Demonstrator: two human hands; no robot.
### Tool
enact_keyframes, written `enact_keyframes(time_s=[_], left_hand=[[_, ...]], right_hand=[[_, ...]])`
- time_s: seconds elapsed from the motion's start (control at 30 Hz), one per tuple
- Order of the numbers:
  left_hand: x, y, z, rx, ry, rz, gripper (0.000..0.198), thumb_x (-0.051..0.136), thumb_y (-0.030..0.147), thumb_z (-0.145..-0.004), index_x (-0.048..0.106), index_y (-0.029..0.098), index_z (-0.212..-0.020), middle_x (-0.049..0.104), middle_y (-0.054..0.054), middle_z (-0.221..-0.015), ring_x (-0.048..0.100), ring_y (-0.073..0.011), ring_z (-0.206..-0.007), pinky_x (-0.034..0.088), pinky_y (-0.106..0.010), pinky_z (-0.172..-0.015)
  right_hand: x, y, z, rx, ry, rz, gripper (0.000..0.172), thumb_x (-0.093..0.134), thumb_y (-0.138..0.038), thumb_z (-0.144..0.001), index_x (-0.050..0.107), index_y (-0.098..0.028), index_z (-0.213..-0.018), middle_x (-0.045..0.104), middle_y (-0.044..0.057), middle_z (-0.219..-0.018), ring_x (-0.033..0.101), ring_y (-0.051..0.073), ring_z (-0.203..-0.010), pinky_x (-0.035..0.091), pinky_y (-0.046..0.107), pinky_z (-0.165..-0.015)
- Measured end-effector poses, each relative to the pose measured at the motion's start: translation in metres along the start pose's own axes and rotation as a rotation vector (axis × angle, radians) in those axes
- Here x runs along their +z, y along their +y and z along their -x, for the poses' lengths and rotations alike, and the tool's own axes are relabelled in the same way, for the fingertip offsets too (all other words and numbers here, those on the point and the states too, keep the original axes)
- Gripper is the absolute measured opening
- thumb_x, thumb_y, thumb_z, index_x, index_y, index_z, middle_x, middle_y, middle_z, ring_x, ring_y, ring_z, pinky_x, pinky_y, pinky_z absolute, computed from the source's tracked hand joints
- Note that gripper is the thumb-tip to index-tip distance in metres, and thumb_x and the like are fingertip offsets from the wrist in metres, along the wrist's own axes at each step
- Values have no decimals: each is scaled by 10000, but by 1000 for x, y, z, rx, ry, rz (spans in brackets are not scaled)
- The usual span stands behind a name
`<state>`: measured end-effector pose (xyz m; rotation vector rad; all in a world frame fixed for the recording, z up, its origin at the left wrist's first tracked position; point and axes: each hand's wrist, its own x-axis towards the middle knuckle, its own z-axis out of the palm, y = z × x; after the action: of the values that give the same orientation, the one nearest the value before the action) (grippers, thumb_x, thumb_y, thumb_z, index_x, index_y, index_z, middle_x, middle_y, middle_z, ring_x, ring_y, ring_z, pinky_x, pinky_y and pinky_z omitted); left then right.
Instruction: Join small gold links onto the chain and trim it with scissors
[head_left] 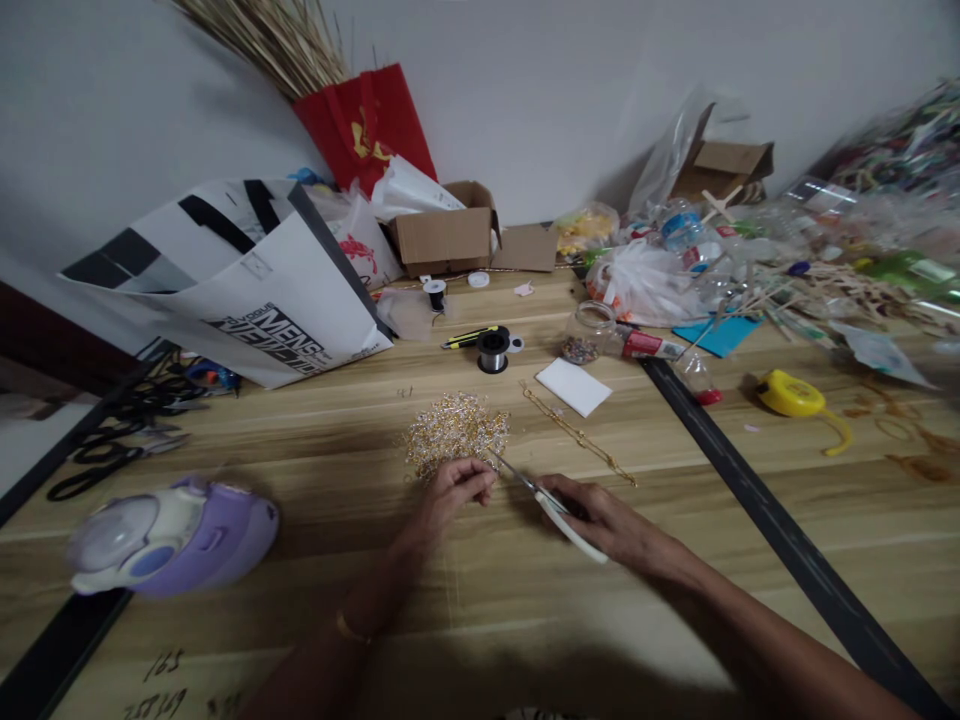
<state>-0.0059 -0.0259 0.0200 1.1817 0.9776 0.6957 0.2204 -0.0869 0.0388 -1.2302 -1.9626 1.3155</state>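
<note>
In the head view my right hand (586, 510) is closed around long-nose pliers (556, 512) with white handles. Their thin metal jaws point up and left toward a loose pile of small gold and clear beads (456, 428). My left hand (459, 484) rests at the near edge of that pile, its fingers curled together in a pinch; whatever lies between them is too small to make out. To the right of the pile a thin gold beaded chain (579, 434) lies stretched across the wooden table (480, 620).
Behind the beads stand a wire spool (493, 352), a cutter knife (472, 338), a white pad (574, 386) and a glass jar (589, 330). Several scissors (112, 450) and a purple bottle (180, 540) lie left. A yellow tape measure (791, 393) sits right, before piled plastic bottles.
</note>
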Motion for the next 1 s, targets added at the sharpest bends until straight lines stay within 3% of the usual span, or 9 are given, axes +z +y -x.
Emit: enact_keyframes(time_s=[0.17, 0.33, 0.47, 0.57, 0.77, 1.0], left_hand=[[-1, -2, -1, -1, 3, 45, 238, 698, 357, -665, 641, 129, -701, 561, 9, -582, 496, -101, -554, 396, -228, -559], [-13, -4, -5, 41, 83, 151, 221, 705, 335, -665, 639, 128, -709, 567, 13, -571, 498, -90, -541, 401, -218, -552], [-27, -7, -12, 94, 198, 262, 232, 723, 331, -657, 634, 131, -735, 556, 28, -558, 491, -78, -512, 402, -214, -537], [-32, -9, -16, 114, 200, 324, 227, 730, 318, -651, 631, 132, -735, 558, 29, -558, 495, -76, -510, 399, -213, -530], [-27, -6, -13, 83, 192, 273, 247, 743, 321, -633, 621, 127, -723, 572, 30, -569, 505, -74, -511, 403, -216, -538], [-22, -7, -9, 67, 141, 257, 258, 753, 292, -605, 640, 118, -759, 614, 13, -597, 535, -92, -555, 407, -230, -566]], right_hand=[[-1, 6, 0, 10, 7, -32, 366, 438, -437, -921, 582, -134, -1068, 607, 38, -830, 509, 127, -677, 424, 223, -613], [-17, -1, 5, 43, -10, 154, 338, 479, -358, -905, 563, -173, -1175, 648, 53, -967, 586, 163, -810, 453, 250, -736], [-26, -16, 9, 17, -163, 241, 366, 488, -314, -908, 520, -215, -1259, 649, 60, -1068, 618, 181, -897, 466, 258, -793], [-19, -21, 11, -94, -219, 310, 410, 530, -275, -892, 489, -212, -1295, 581, 98, -1229, 566, 213, -1085, 438, 286, -908], [10, -21, 13, -156, -229, 547, 406, 548, -222, -883, 484, -218, -1283, 612, 92, -1124, 595, 200, -986, 482, 294, -818], [27, -28, 12, -137, -195, 808, 406, 597, -209, -842, 517, -206, -1240, 559, 124, -1242, 551, 263, -1105, 494, 339, -828]])
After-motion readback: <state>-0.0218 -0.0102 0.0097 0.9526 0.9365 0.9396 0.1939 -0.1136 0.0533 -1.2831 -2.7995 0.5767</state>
